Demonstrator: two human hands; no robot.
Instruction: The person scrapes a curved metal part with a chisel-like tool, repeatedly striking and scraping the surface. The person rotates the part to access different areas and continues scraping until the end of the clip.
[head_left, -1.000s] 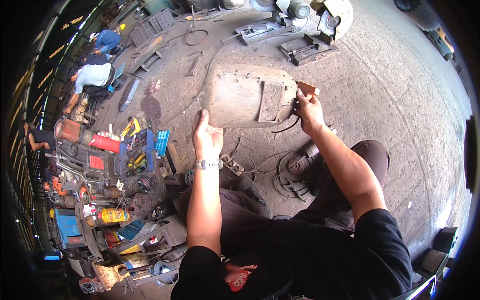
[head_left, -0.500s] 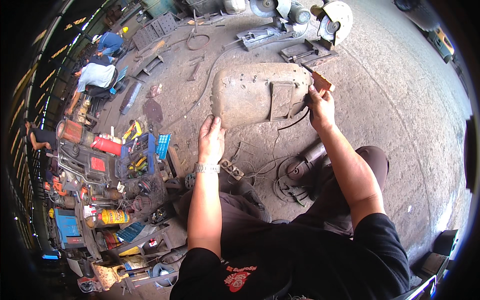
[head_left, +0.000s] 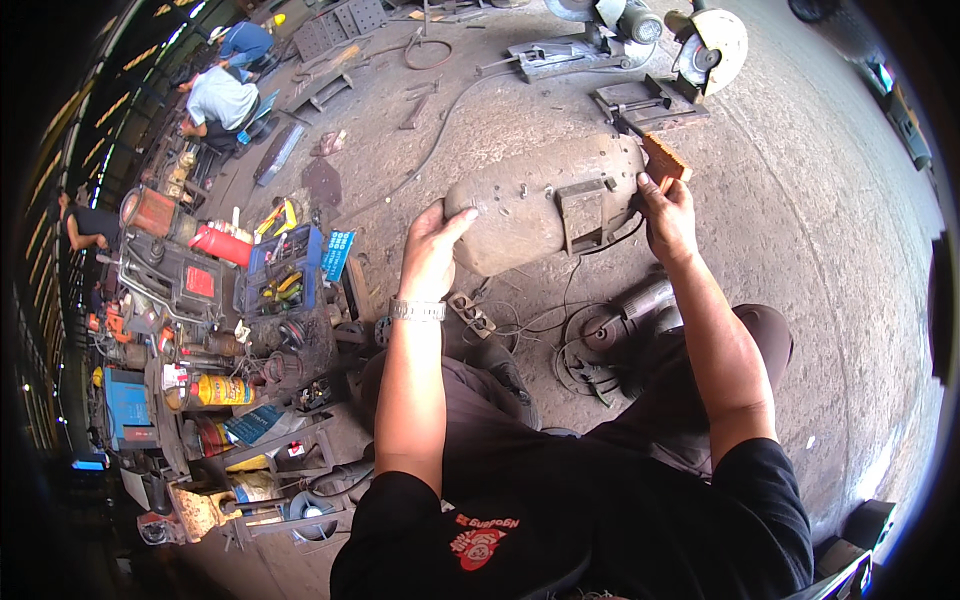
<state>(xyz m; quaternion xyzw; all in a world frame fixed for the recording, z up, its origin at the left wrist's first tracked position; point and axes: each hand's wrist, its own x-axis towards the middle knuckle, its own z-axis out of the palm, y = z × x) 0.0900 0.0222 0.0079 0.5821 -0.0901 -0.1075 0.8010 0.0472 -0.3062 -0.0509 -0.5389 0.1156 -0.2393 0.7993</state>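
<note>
The mask (head_left: 515,220) is held up off the floor (head_left: 800,210), its left end lower than its right; the left hand (head_left: 432,245) grasps the left end, thumb on the outer face; the right hand (head_left: 668,222) grasps the right end, beside the orange block (head_left: 664,158); whether it also grips the block cannot be told. Handling, as judged: probably light, with a stiff, thin shell; the dull, worn surface should not be slippery; the window (head_left: 588,218) is likely the fragile part; take hold at the two end rims, fingers off the window; keep the dark cord (head_left: 622,241), curving below the right end, clear of the grip.
</note>
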